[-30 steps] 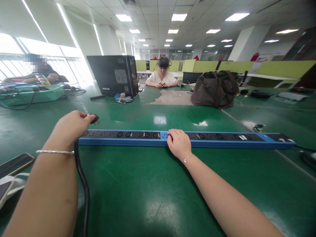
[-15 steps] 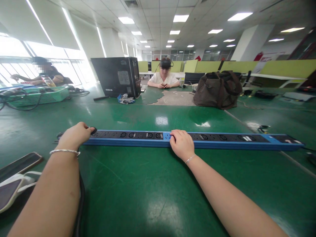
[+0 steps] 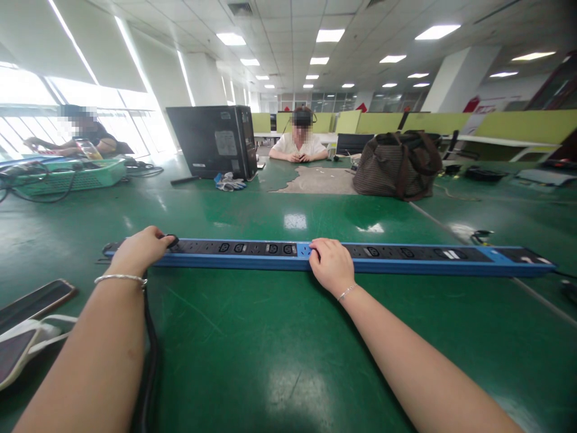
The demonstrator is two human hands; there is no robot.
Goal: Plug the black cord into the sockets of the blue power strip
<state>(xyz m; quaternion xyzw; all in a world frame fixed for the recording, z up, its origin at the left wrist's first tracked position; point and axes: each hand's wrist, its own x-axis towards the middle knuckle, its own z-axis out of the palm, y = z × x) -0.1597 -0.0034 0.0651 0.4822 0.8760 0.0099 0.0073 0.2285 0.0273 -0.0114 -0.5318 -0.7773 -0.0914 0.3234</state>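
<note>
A long blue and black power strip with several sockets lies crosswise on the green table. Near its left end my left hand is closed on a black plug, held down at the sockets; whether its pins are inside cannot be seen. A black cable runs from under my left wrist toward the front edge. My right hand is wrapped over the middle of the strip, fingers on the blue socket section and thumb against the front side.
Two phones, one dark and one with a white strap, lie at the left. Farther back are a green basket with cables, a black computer case, gloves and a brown bag. Two people sit beyond.
My left hand and the plug have shifted very slightly down and right over the strip. My right hand stays on the strip's middle.
</note>
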